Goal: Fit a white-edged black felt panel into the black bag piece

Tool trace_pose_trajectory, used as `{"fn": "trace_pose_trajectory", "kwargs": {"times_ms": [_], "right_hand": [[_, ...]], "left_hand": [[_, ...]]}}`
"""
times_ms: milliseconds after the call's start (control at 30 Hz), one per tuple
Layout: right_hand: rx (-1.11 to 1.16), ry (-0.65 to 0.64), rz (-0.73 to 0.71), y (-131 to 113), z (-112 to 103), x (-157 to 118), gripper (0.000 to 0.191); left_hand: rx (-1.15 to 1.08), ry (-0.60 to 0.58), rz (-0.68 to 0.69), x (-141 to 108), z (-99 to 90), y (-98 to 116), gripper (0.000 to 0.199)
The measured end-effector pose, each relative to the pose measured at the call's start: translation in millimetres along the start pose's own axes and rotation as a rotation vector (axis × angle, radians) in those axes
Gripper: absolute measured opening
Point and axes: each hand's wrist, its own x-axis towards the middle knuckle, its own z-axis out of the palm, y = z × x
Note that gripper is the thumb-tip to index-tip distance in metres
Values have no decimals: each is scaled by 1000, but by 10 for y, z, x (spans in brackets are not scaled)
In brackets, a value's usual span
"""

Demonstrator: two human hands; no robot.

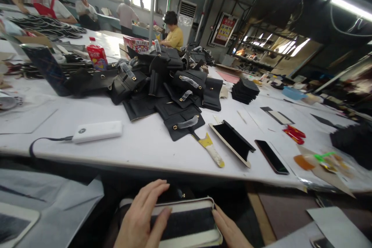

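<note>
Low at the table's front edge, a dark bag piece with cream edge bands and rounded corners lies between my hands. My left hand is closed over its left side, thumb on the dark face and fingers over the far edge. The fingers of my right hand press together against its right edge. Behind its far edge show black material and a small gold-coloured fitting. On the table beyond lie a pile of black leather bag parts and a yellow-and-white handled tool.
A white power bank with a cord lies left on the table. To the right are an open black bag piece, a phone, red snips and stacked black pieces. Several people work further back, including a person in yellow.
</note>
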Motion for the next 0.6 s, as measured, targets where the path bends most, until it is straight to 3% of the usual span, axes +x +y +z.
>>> {"fn": "trace_pose_trajectory", "kwargs": {"times_ms": [133,300,400,500,600], "right_hand": [[21,-10,-51,127,-24,29,61],[111,-78,-76,300,-66,123,55],[62,-112,-151,450,-196,214,52],[-112,-165,-322,555,-305,306,56],[-70,-71,-286,595,-252,365,64]], "left_hand": [[-314,50,-526,-153,-184,-100,49],[-913,251,-847,-316,-227,-92,65],[-1127,251,-900,-426,-168,-98,60],[-1218,210,-854,-486,-113,-78,52],[-1182,195,-822,-483,-101,-48,50]]}}
